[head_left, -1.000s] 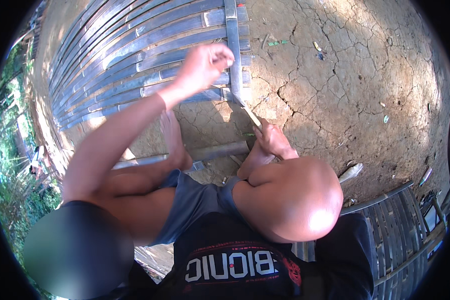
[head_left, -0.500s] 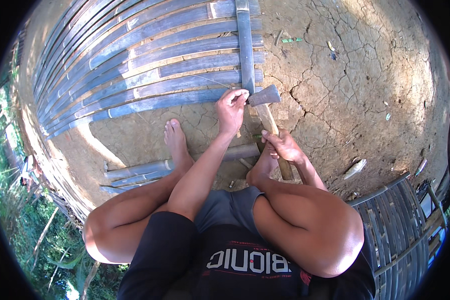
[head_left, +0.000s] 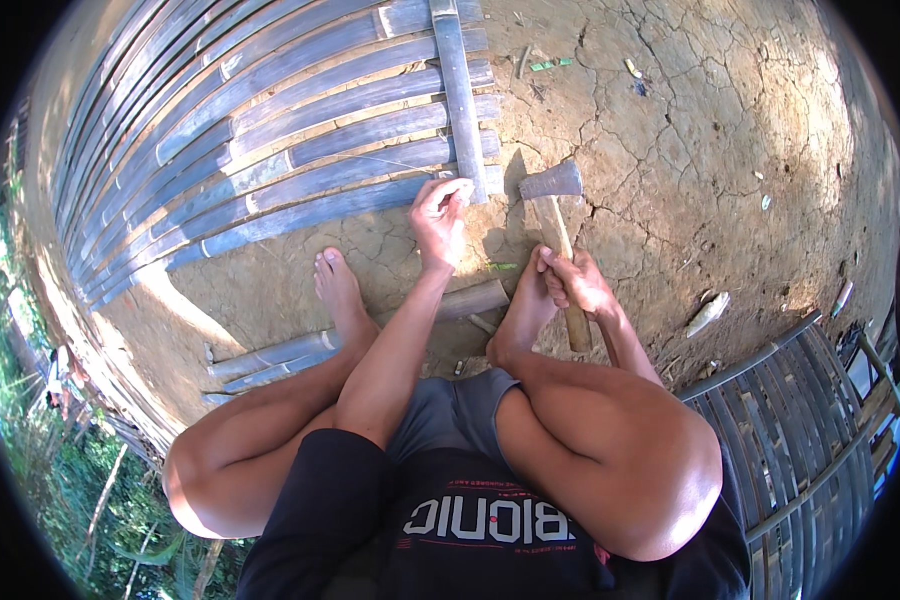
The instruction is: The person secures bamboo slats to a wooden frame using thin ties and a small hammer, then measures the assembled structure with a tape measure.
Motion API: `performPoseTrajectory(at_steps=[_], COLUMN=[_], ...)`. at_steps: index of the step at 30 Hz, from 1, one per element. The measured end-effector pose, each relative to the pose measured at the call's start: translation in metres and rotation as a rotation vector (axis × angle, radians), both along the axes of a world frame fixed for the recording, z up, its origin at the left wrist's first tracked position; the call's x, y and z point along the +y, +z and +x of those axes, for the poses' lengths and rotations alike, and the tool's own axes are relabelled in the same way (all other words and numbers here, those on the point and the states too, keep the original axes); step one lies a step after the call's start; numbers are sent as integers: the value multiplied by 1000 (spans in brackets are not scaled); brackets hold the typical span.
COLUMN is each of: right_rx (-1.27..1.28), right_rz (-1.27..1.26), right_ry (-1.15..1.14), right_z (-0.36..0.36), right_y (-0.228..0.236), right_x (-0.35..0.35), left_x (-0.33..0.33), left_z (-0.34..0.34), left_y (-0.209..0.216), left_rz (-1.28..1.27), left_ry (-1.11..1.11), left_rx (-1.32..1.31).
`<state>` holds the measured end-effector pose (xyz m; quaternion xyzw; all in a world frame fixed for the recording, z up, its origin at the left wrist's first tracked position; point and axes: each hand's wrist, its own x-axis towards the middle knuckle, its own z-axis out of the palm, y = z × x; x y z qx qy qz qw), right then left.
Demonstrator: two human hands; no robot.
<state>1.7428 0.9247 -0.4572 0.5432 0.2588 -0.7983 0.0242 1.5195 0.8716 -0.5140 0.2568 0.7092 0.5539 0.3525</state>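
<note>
My right hand (head_left: pixel 582 283) is wrapped around the wooden handle of a hatchet (head_left: pixel 553 222). Its dark metal head is up off the ground, to the right of the bamboo cross strip (head_left: pixel 458 100) and apart from it. My left hand (head_left: pixel 438 222) is closed in a pinch beside the near end of that strip; whatever is between the fingertips is too small to make out. The strip lies across the right ends of several long split bamboo slats (head_left: pixel 320 150), which rest on the ground side by side with narrow gaps.
Loose bamboo pieces (head_left: pixel 270 357) lie by my bare feet. Cracked, dry earth (head_left: pixel 690 190) stretches to the right, with a pale chunk (head_left: pixel 707 314) and small scraps on it. Another slatted bamboo panel (head_left: pixel 770 420) stands at the lower right. Green plants (head_left: pixel 70 510) grow at the lower left.
The hatchet head has moved right, away from my left fingertips and the cross strip's end. My left hand keeps its pinch there. The whole view has shifted slightly.
</note>
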Motion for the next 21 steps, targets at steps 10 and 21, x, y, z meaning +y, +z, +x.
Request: performPoseTrajectory(at_steps=[10,21], right_rx=[-40,-39], right_rz=[29,59], right_ry=[26,41], right_z=[-1,2], right_y=[1,-5], right_x=[0,-3], left_x=[-2,1], left_z=[-1,6], left_y=[1,-1], left_rz=[-21,-68], left_ry=[-54,-26], left_rx=[131,277])
